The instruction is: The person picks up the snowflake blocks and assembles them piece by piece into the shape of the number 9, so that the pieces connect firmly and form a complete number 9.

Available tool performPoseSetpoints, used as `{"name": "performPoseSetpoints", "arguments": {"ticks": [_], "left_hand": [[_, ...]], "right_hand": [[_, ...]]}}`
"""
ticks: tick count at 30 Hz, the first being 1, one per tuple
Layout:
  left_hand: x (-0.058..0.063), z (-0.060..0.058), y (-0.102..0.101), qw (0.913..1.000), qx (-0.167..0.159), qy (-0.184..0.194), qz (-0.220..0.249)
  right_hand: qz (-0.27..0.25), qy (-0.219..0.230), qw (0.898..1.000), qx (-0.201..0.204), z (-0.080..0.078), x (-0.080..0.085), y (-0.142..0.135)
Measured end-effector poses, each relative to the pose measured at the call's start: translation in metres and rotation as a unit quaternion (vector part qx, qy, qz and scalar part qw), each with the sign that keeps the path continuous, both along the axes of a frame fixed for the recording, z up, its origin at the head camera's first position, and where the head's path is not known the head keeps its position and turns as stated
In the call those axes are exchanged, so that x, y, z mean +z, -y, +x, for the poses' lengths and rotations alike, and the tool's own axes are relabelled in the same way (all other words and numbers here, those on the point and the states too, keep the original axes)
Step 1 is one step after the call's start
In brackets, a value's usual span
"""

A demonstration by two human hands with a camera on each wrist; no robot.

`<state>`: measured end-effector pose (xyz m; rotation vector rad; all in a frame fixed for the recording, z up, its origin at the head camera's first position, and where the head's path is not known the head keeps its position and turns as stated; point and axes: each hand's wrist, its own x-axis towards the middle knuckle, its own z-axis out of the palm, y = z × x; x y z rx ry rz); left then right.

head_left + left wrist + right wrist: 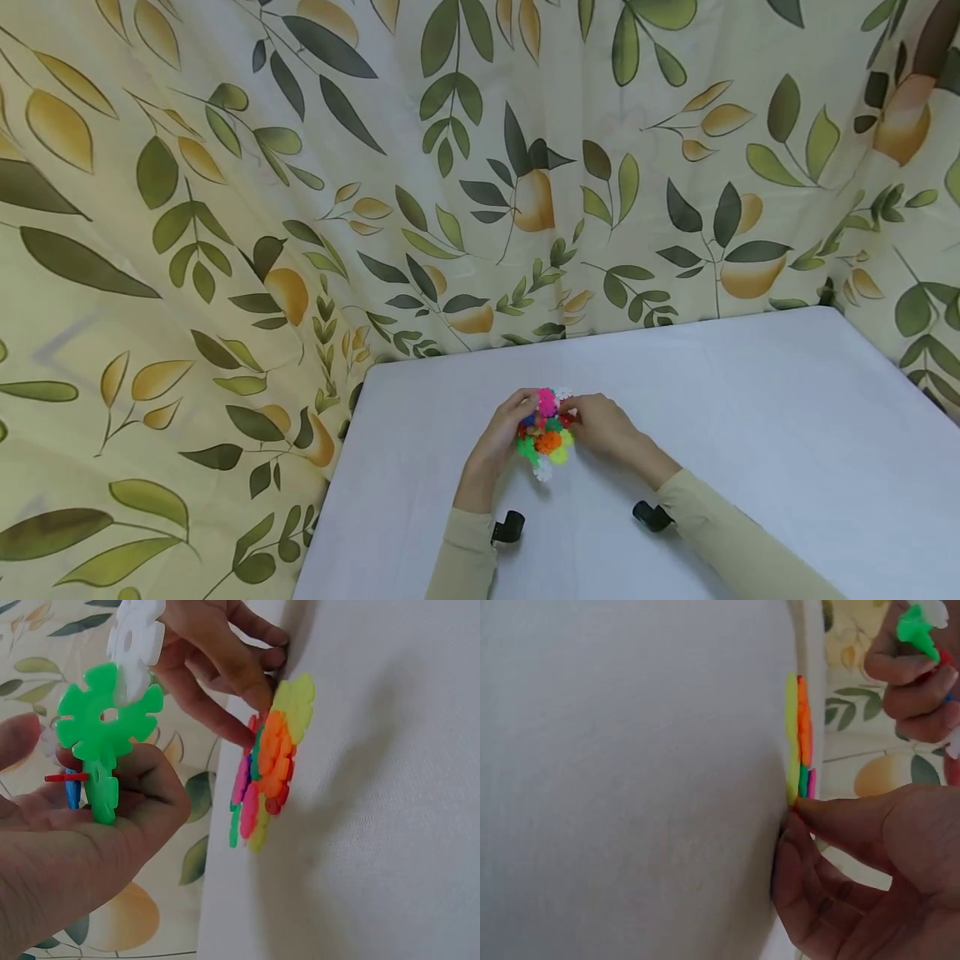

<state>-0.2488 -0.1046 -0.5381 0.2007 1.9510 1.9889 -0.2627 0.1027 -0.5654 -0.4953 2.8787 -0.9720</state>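
Note:
My left hand (501,429) curls round a small chain of plastic snowflake discs. A green disc (81,720) and a white disc (150,645) stick up from it in the left wrist view, with red and blue ones lower at the fingers. To its right, my right hand (606,427) pinches a red edge of a joined cluster of snowflake discs between thumb and fingertip. That cluster shows orange (274,746), yellow (298,701), pink and green discs, seen nearly edge-on in both wrist views. In the head view the two groups overlap between the hands.
A white-covered table (750,417) spreads under both hands. Behind it and at its left hangs a leaf-patterned curtain (480,250). A black wrist camera is worn at each sleeve, the left one (510,527) and the right one (651,517).

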Motion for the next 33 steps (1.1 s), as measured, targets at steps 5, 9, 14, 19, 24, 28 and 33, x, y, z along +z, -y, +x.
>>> {"name": "performPoseSetpoints", "arguments": {"ticks": [5, 9, 14, 19, 24, 28, 33], "left_hand": [[0.001, -0.002, -0.003, 0.9998, 0.017, 0.004, 0.013], [0.004, -0.001, -0.005, 0.9986, 0.018, 0.022, 0.045], [0.005, -0.001, -0.005, 0.9970, 0.014, 0.037, 0.066], [0.005, 0.000, -0.006, 0.9971, 0.018, 0.050, 0.056], [0.005, 0.003, -0.006, 0.9961, 0.026, 0.062, 0.057], [0.006, 0.002, -0.007, 0.9949, 0.031, 0.068, 0.068], [0.006, 0.001, -0.007, 0.9936, 0.034, 0.075, 0.077]], "right_hand": [[0.011, -0.006, 1.000, -0.022, -0.001, 0.002, -0.002], [0.007, -0.015, 0.999, -0.035, 0.001, 0.002, -0.004], [-0.013, -0.025, 0.999, -0.039, 0.001, 0.001, -0.007], [-0.044, -0.004, 0.997, -0.055, 0.003, 0.000, -0.011], [-0.116, -0.025, 0.992, -0.050, 0.010, 0.005, -0.014], [-0.174, -0.061, 0.982, -0.045, 0.016, 0.014, -0.011], [-0.224, -0.099, 0.968, -0.052, 0.026, 0.026, -0.006]]}}
